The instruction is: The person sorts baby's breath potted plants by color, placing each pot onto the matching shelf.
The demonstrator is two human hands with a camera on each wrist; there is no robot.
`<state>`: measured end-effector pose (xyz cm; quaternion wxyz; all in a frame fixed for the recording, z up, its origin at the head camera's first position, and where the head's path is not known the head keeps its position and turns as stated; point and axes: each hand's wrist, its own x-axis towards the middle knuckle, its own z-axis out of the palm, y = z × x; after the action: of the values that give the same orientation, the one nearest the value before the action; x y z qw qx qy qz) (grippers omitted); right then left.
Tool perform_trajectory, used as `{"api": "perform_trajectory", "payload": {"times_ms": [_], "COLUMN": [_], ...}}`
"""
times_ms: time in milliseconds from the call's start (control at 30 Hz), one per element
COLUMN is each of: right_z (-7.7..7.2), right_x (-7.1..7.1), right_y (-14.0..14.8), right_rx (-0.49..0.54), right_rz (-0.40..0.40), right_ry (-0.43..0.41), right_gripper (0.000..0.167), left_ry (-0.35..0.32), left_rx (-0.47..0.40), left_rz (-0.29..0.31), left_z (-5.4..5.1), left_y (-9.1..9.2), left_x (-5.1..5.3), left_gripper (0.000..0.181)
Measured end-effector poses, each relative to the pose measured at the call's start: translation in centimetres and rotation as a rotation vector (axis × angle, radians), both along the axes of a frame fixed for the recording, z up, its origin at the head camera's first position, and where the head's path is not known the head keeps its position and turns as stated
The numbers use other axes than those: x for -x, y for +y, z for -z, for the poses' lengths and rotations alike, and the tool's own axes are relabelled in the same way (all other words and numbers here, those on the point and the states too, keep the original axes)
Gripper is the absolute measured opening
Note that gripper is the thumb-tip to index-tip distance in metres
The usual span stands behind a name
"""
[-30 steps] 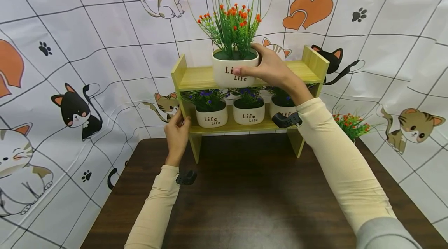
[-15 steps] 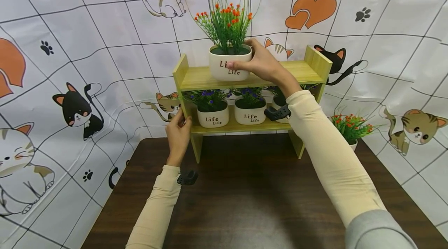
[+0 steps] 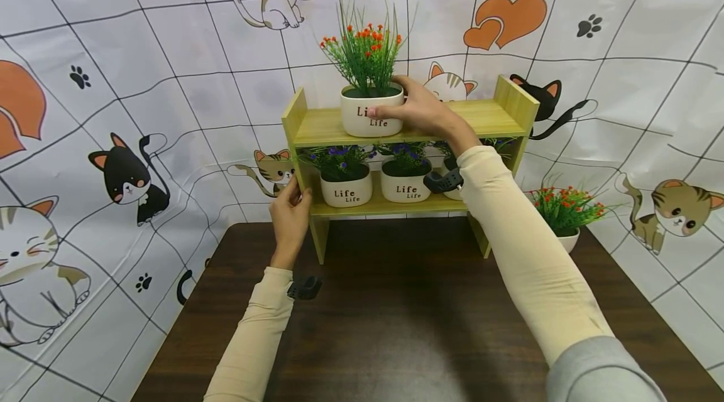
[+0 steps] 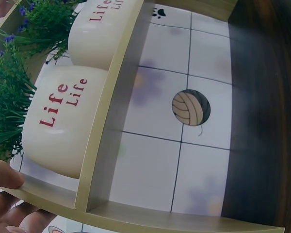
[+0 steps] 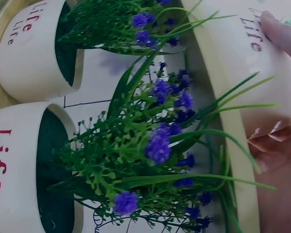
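Orange-flowered pot is upright at the top level of the wooden shelf; whether its base touches, I cannot tell. From the left, the left hand pinches the shelf's side panel, arm reaching upward. Next, the right hand clasps the pot's right side, thumb across its front, arm slanting down rightward. Farther right, another flowerpot stands on the surface.
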<state>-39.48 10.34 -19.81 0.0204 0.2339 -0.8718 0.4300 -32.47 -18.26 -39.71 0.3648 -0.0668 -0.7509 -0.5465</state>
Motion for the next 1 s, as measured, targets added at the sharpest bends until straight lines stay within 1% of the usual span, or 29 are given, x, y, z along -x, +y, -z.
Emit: {"api": "perform_trajectory", "payload": {"times_ms": [167,333,467,600,1000], "right_z": [-0.04,-0.03,0.08,0.08,0.26], "right_x": [0.18,0.15,0.11,0.13,0.02], "right_y": [0.03,0.03,0.08,0.18,0.27], "right_rx": [-0.008,0.02,0.025,0.007,-0.009], "right_rz": [-0.011,-0.024,-0.02,-0.008,-0.001], "right_ry": [-0.038,-0.069,-0.065,-0.049,-0.031], "right_gripper": [0.111,0.11,0.108,0.107,0.108], "left_ry": [-0.004,-0.015,-0.016,-0.016,-0.025], "left_rx": [0.003,-0.002,-0.005,-0.006,-0.015], "left_rz": [-0.002,0.001,0.005,0.013,0.015], "left_z": [0.0,0.04,0.11,0.13,0.11], "left_y": [-0.05,-0.14,-0.16,-0.11,-0.09], "left_x": [-0.03,0.02,0.06,0.02,0.1], "left_gripper": [0.047,0.046,0.046,0.048,0.048]}}
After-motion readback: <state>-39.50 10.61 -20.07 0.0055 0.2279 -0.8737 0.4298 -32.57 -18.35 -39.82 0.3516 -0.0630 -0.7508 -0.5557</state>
